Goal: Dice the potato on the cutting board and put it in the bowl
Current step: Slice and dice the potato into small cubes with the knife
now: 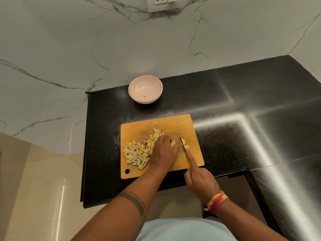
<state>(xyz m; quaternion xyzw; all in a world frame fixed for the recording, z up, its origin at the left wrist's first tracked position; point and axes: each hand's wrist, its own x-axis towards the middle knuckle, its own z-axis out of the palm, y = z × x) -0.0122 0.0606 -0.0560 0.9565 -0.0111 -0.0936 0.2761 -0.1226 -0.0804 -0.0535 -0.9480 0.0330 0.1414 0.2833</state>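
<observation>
From my screen I saw a black speckled counter (243, 94) streaked with glare, marble-veined walls (86, 40), a socket plate (164, 4), and beige floor tiles (34, 188).

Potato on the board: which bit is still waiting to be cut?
The larger potato piece beside the knife, right of the left hand; the diced pile lies left.

My pale yellow diced potato (137, 153) lies heaped at lower centre, on the left half of my wooden cutting board (173, 122). A few uncut pieces (186, 146) sit right. The pink bowl (145, 89) stands above, apart.
</observation>
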